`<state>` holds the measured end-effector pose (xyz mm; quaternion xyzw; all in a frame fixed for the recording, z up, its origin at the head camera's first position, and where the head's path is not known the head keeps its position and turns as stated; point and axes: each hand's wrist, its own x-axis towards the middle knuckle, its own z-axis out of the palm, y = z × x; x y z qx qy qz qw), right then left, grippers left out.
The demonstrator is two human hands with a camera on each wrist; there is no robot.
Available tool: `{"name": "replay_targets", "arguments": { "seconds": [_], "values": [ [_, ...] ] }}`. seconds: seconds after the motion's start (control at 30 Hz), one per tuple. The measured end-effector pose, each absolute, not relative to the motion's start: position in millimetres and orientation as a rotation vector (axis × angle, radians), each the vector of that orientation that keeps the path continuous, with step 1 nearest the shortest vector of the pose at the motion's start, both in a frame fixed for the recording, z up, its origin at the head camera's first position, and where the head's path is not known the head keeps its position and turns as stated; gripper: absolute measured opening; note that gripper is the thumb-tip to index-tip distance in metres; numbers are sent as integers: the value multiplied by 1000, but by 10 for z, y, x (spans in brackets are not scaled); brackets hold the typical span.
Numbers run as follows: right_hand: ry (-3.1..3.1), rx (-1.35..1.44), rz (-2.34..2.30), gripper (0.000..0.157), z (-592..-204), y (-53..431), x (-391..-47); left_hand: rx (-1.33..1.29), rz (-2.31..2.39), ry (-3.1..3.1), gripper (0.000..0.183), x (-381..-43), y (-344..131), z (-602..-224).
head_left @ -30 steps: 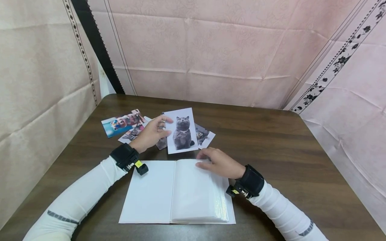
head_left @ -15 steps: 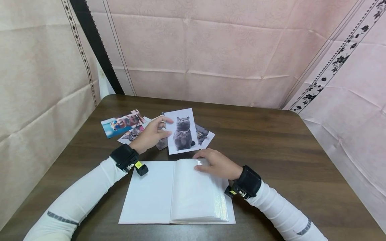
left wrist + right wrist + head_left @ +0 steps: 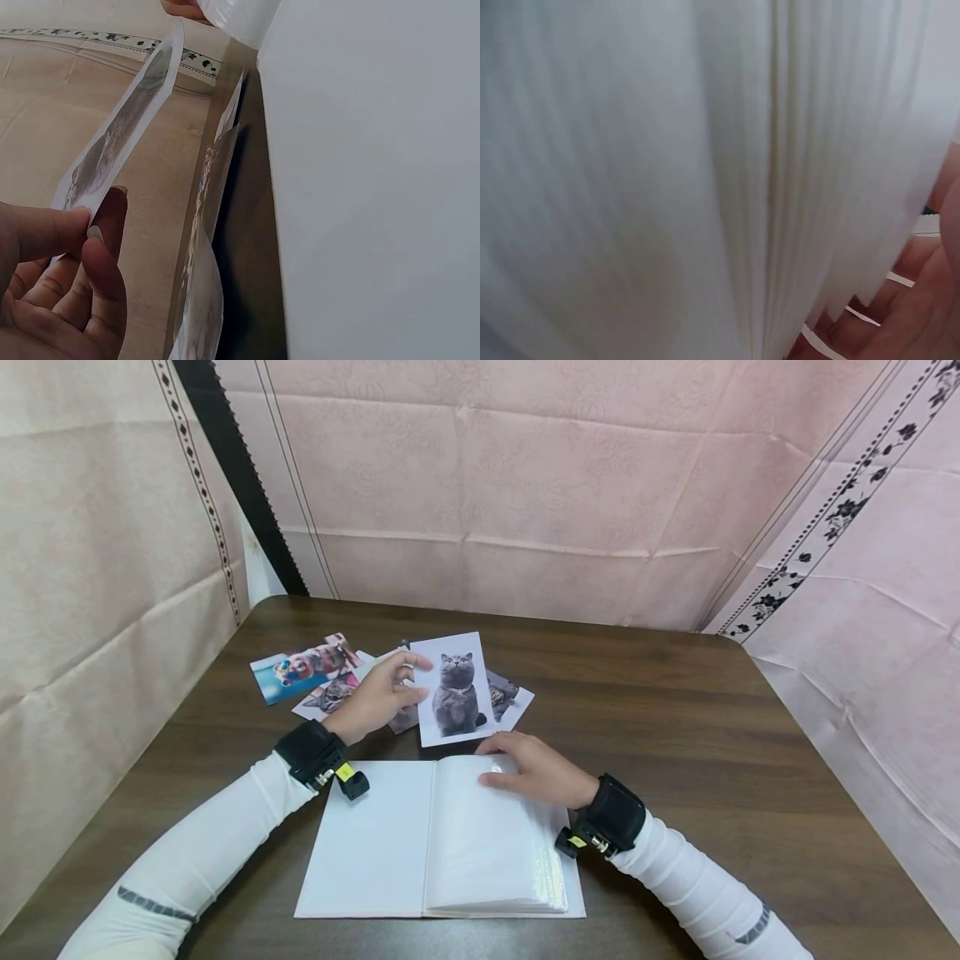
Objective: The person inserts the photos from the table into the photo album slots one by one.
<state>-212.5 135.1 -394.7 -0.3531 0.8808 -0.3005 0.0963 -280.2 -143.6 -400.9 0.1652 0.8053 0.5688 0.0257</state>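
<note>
My left hand [image 3: 375,697] pinches the left edge of a photo [image 3: 455,693] of a sitting grey cat, its picture facing me. In the left wrist view, thumb and fingers [image 3: 105,270] grip that photo [image 3: 124,135], which is raised over the other pictures. An open white photo album [image 3: 367,843] lies in front, clear pocket pages on its right side. At the top of those pages my right hand [image 3: 540,768] pinches the top clear sleeve, thumb in front. The right wrist view shows the page edges [image 3: 780,165] fanned, with fingers [image 3: 930,300] behind them.
Several loose photos lie beyond the album: a blue-edged one [image 3: 300,668] at far left, one of a cat [image 3: 330,693] beneath it, and a grey one [image 3: 510,697] partly behind the held photo. The brown wooden table [image 3: 675,718] meets a patterned cloth [image 3: 562,485] behind.
My right hand has shifted slightly left along the top of the album pages. The held cat photo has moved a little down toward the album.
</note>
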Motion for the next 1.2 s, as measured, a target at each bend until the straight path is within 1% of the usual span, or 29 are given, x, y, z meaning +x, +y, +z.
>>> {"name": "replay_targets", "arguments": {
  "seconds": [0.3,0.63,1.2],
  "values": [
    [2545,-995,-992,35,-3957,1337,-2118,507,1750,2482,39,-2805,-1442,-4016],
    [2482,-1044,-1065,34,-3985,1340,-2134,506,1753,2473,38,-2785,-1433,-4019],
    [2488,-945,-1083,33,-3955,1332,-2112,480,1753,2495,38,-2798,-1441,-4001]
  ]
}}
